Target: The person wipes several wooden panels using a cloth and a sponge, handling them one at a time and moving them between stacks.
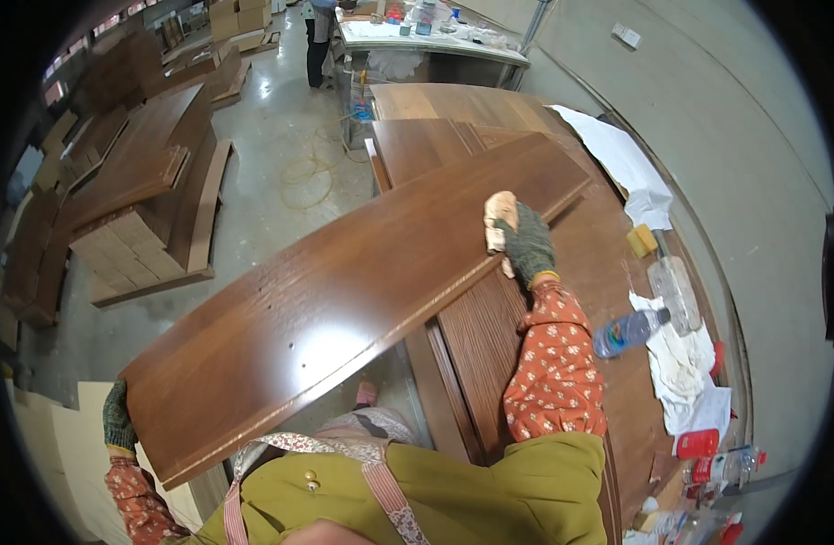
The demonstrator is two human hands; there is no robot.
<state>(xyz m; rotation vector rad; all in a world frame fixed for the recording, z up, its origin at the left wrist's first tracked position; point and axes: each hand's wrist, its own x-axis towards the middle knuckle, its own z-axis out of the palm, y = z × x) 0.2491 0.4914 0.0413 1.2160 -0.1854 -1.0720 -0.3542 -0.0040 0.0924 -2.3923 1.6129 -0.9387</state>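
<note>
A long brown wooden board [344, 272] lies slantwise in front of me, its far right part over other panels on the worktable and its near left end reaching past the table. My left hand [118, 416], in a dark knitted glove, is closed on that near left end; part of its fingers is hidden by the board. My right hand [531, 241], gloved in grey-green with a yellow cuff, holds a cream cloth [497, 214] against the board near its right edge. Light glares off the board's surface, and a few dark spots show on it.
Beneath the board are grooved brown panels [490, 327]. To the right lie a plastic bottle [628, 333], a yellow sponge [641, 241], white rags [682, 363] and more bottles [726, 466]. Stacked panels [135, 245] stand at left. A person [319, 41] is by the far table [435, 38].
</note>
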